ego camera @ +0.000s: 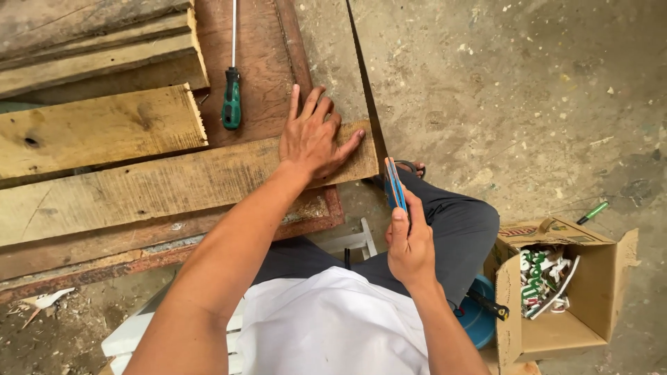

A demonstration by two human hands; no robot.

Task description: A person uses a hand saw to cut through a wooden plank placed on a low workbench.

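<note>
My left hand (314, 135) lies flat with fingers spread on the right end of a long rough wooden plank (160, 184), pressing on it. My right hand (408, 244) is closed around a thin flat blue tool (395, 182), seen edge-on, held upright just off the plank's right end. I cannot tell what kind of tool it is. The plank rests across a reddish-brown board (260, 69).
A green-handled screwdriver (231, 97) lies on the brown board beyond my left hand. More planks (97, 125) are stacked at the left. An open cardboard box (566, 285) with small packets sits on the concrete floor at right, beside a green pen (592, 212). A white plastic stool (135, 337) is under me.
</note>
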